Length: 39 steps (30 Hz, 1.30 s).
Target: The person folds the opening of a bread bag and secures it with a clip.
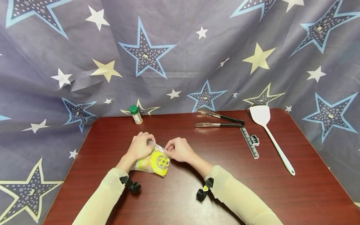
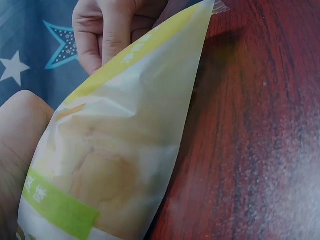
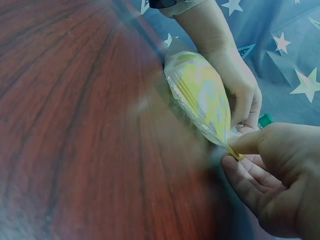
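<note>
A plastic food bag (image 1: 157, 162) with yellow and green print lies tilted between my two hands, toward the left of the table. Through its cloudy film in the left wrist view, the bag (image 2: 110, 160) shows a pale tan, bread-like lump. My left hand (image 1: 142, 145) grips the bag's upper edge from the far left side, some fingers hidden behind it. At the bag's upper right corner, my right hand (image 1: 180, 150) pinches the film between thumb and fingers. That pinch also shows in the right wrist view, where the right hand (image 3: 280, 180) is close by the left hand (image 3: 242, 100).
A green-capped seasoning bottle (image 1: 136, 115) stands at the back left of the brown table (image 1: 174, 203). Black-handled tongs (image 1: 222, 125), a black-and-white clip (image 1: 249, 143) and a white spatula (image 1: 261, 115) lie on the right. A starred curtain (image 1: 180, 68) hangs behind.
</note>
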### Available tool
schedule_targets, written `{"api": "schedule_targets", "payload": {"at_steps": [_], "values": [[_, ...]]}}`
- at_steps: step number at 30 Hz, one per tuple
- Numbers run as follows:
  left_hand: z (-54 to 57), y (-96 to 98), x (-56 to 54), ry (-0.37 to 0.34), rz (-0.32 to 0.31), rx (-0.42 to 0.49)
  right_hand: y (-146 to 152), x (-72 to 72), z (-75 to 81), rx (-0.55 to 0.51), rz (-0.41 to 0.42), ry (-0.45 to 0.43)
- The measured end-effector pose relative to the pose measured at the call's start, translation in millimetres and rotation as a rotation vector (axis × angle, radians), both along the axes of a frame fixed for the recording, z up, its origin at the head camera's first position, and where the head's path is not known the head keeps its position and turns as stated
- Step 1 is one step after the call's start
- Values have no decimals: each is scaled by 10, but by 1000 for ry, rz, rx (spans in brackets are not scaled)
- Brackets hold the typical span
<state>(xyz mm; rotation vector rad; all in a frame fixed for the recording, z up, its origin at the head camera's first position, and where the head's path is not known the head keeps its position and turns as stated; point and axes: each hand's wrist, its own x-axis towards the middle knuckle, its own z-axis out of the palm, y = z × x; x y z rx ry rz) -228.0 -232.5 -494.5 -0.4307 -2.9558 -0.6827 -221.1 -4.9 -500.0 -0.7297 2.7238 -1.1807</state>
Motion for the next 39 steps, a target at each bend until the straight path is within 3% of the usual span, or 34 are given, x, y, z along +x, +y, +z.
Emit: {"api": "schedule_targets", "payload": {"at_steps": [10,23,30,39], "values": [[19,-11,17,11,22,42,-18,19,7,-31,-48,-50],[20,-6,22,0,24,36,69,-9,-2,-54,-26,11],[20,1,23,16,26,33,348,-130,198,-64,-56,111],[30,5,33,-4,66,35,1120,-313,467,1,-129,325]]}}
